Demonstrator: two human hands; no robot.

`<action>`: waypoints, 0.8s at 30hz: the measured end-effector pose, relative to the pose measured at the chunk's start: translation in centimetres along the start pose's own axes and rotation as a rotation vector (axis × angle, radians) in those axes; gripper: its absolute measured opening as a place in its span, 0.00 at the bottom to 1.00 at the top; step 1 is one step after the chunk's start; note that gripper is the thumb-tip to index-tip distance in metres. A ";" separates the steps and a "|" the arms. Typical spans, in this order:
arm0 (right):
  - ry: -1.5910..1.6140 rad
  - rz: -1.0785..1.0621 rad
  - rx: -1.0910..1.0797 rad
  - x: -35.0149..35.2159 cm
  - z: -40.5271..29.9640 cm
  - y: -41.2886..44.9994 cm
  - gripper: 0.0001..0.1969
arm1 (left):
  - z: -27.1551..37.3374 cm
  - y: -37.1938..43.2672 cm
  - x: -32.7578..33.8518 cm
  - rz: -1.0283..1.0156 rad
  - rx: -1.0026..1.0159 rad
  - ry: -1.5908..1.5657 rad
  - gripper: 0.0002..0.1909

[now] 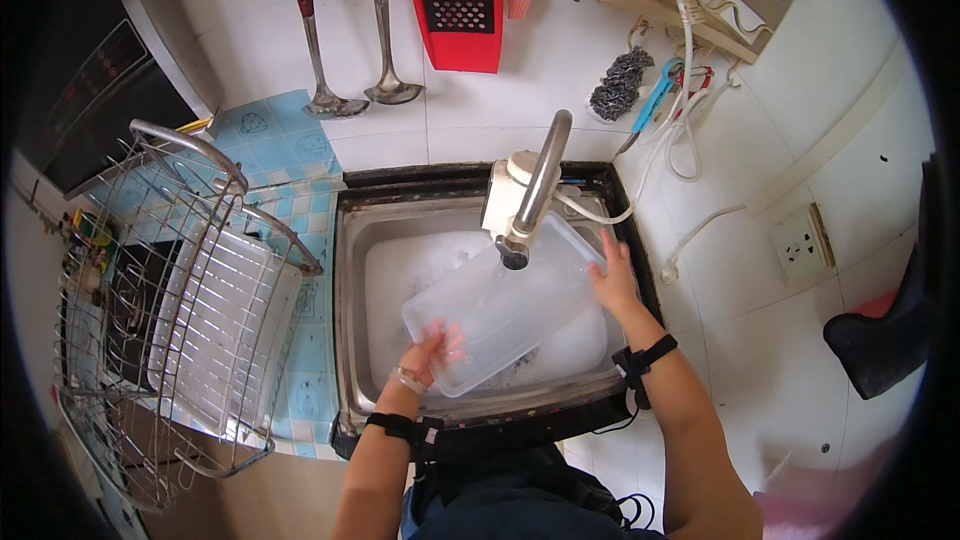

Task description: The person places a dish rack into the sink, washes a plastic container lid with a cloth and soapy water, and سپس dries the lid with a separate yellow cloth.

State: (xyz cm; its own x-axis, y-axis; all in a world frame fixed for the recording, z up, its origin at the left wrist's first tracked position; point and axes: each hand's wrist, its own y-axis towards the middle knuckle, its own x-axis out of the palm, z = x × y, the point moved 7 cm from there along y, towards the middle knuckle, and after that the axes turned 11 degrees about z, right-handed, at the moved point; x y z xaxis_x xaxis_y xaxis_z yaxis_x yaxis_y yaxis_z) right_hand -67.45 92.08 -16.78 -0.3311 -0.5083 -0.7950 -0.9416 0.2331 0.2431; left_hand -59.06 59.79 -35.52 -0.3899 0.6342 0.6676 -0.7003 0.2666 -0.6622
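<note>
A translucent plastic container (502, 315) is tilted over the stainless steel sink (356, 367), under the spout of the faucet (541, 172). My left hand (433, 351) grips its lower left end, some fingers showing through the plastic. At the upper right end, my right hand (615, 274) holds the rim with fingers spread along it. White suds (405, 262) fill the basin around and below the container. Water seems to run from the spout onto the plastic.
A metal wire dish rack (202, 300) with a white tray (225, 315) stands left of the sink. Ladles, a red grater (457, 7) and a steel wool scourer (621, 82) hang on the wall. A white cable (637, 195) runs from the faucet past the sink's right corner.
</note>
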 end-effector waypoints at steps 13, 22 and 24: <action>0.365 -0.392 0.274 -2.9 -0.5 -0.4 0.21 | 4.7 1.0 0.1 0.213 0.238 0.947 0.13; 0.429 -0.095 0.300 2.2 3.8 -0.3 0.17 | 7.7 -2.1 1.7 0.484 0.625 0.891 0.13; 0.525 -0.092 0.461 4.0 4.8 -1.3 0.16 | 8.1 -2.2 0.0 0.432 0.736 0.562 0.14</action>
State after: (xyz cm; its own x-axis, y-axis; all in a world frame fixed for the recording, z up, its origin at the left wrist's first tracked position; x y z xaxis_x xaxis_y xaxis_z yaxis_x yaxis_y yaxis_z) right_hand -67.30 93.74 -22.95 -0.3466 -0.8488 -0.3994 -0.8836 0.4383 -0.1647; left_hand -62.35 53.31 -31.29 -0.4917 0.8699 0.0400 -0.8341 -0.4573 -0.3086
